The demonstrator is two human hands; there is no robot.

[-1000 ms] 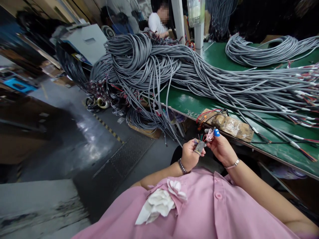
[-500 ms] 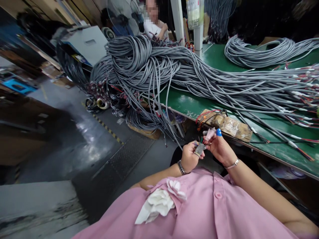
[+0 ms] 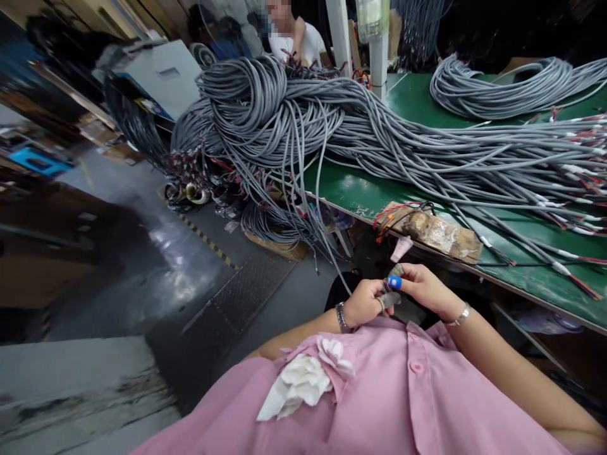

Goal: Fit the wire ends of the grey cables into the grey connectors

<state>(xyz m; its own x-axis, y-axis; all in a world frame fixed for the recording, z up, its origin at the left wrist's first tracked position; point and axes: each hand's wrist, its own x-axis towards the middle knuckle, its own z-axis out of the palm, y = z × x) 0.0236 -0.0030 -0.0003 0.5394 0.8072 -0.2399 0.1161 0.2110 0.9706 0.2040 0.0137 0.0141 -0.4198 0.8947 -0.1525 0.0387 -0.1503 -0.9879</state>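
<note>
Both hands are close together in front of my pink shirt, just off the bench's edge. My left hand (image 3: 365, 302) is closed around the end of a grey cable (image 3: 340, 273) that comes down from the bench. Grey wrapping covers one of its digits. My right hand (image 3: 422, 285), with a blue cover (image 3: 394, 282) on the thumb and a grey wrap on a finger, pinches the thin wires at that cable end. Fingers mostly hide the wires. Just beyond my hands, a pale pink strip (image 3: 401, 249) sticks out near a worn, taped wooden block (image 3: 439, 232).
A large heap of grey cables (image 3: 303, 126) with stripped coloured ends lies along the green bench (image 3: 346, 193). Another cable coil (image 3: 502, 91) rests behind. A white post (image 3: 378, 66) rises from the bench. Across it is a person in white (image 3: 308, 44). Cartons (image 3: 47, 253) stand left.
My right hand has come down and left, away from the pink strip, onto the wires at my left hand. The coloured wires, fanned out before, are now covered. The person opposite raised an arm.
</note>
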